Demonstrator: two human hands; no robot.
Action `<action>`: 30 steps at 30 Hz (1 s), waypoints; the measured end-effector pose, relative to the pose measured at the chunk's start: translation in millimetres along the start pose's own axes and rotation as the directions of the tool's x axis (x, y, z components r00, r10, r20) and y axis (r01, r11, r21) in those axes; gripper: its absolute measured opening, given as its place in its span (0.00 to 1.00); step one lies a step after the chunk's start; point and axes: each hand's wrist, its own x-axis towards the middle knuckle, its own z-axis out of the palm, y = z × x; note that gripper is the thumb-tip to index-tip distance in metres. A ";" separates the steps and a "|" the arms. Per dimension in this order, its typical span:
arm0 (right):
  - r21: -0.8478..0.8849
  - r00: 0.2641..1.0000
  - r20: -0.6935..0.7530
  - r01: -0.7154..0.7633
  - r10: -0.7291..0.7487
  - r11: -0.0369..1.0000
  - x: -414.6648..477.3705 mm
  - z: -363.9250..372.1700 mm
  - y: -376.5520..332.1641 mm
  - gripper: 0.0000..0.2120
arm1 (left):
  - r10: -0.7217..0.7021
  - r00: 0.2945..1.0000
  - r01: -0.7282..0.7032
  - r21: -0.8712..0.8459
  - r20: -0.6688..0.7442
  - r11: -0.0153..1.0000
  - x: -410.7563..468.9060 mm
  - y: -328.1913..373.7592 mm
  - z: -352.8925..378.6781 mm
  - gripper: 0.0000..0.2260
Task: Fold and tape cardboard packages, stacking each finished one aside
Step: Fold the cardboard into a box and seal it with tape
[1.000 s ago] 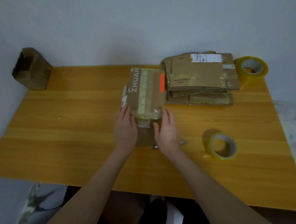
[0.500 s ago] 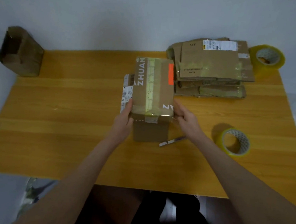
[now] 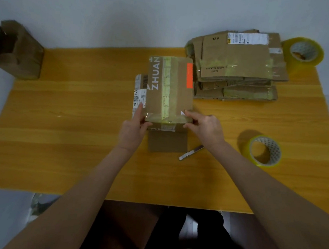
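Both hands are gripping the brown package point(image 3: 170, 89) – left hand point(image 3: 133, 129), right hand point(image 3: 206, 127) – yellowish tape striping its top, orange patch showing.

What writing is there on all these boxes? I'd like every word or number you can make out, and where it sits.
"ZHUAN": white letters running up the front package.
"12 #": top package of the stack.
"VHOPEN 2X001", "26C21": same package, blurred, uncertain.
Shipping label on that top package: too small to read.
Side label on the front package: too small.
Print on its tape strip: too faint.
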 end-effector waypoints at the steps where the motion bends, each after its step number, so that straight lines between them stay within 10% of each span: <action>1: -0.031 1.000 -0.006 -0.001 0.000 1.000 0.7 1.3 -0.8 0.21 | -0.019 1.000 0.019 -0.039 -0.010 0.999 0.4 2.5 -0.1 0.26; 5: -0.108 0.999 0.000 -0.036 0.037 0.994 7.3 4.1 -6.8 0.22 | -0.075 0.996 0.071 -0.101 -0.039 0.992 3.4 13.2 -2.6 0.10; 17: -0.073 0.992 -0.110 -0.062 0.054 0.995 11.1 13.1 -11.8 0.12 | -0.519 0.855 0.498 -0.328 0.027 0.803 18.7 14.1 18.5 0.14; 21: -0.087 0.987 -0.149 -0.065 0.052 0.994 8.5 13.6 -9.5 0.12 | -0.117 0.972 0.110 -0.046 -0.205 0.993 1.5 8.8 16.9 0.17; 24: -0.133 0.975 -0.200 0.073 -0.099 0.988 6.6 23.7 -12.8 0.14 | 0.283 0.958 -0.260 0.265 -0.054 0.929 0.3 13.8 33.4 0.23; 30: -0.197 0.922 -0.251 0.250 -0.295 0.948 11.6 65.6 -18.0 0.28 | 0.317 0.948 -0.290 0.365 -0.015 0.885 8.1 2.1 48.4 0.26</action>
